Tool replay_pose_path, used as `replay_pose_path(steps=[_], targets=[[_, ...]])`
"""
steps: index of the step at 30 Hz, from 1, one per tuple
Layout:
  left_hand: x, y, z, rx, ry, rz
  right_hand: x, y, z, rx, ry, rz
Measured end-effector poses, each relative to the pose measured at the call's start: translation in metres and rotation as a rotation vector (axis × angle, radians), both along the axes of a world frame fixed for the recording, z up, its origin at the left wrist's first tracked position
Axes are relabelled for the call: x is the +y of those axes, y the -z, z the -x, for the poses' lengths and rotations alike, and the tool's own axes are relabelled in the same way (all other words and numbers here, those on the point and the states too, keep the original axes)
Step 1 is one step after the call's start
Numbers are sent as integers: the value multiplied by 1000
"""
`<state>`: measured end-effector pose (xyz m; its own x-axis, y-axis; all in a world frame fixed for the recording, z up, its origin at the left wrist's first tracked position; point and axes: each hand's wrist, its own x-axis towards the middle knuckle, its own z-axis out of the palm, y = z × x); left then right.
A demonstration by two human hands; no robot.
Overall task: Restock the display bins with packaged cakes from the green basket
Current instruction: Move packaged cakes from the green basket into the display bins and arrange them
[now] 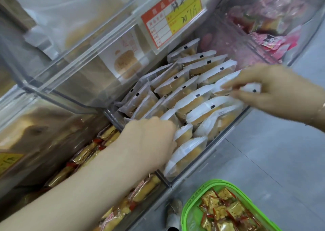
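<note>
A clear display bin (226, 134) holds several rows of packaged cakes (191, 99) in frosted white wrappers, standing on edge. My left hand (149, 139) reaches into the bin's near-left part, its fingers pressed among the packs beside one cake (183, 134). My right hand (269, 88) is over the bin's right side and pinches the white top of a packaged cake (253, 89) between thumb and fingers. The green basket (191, 211) sits on the floor at the bottom right, holding several gold and red snack packets (226, 208).
A neighbouring bin at the lower left holds long yellow and red packs (140, 193). A bin at the upper right holds pink packets (274, 40). A red and yellow price tag (168, 14) hangs on the upper clear bin. Grey floor (281, 151) lies to the right; a shoe (173, 213) is beside the basket.
</note>
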<state>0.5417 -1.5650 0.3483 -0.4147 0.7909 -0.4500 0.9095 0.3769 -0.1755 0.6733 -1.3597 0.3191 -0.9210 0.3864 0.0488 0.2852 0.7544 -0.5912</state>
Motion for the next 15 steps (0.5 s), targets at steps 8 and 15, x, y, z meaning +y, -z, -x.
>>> replay_pose_path(steps=[8, 15], targets=[[73, 30, -6, -21, 174, -405, 32, -6, 5, -335, 37, -186], [73, 41, 2, 96, 188, -451, 27, -11, 29, -577, 54, -378]])
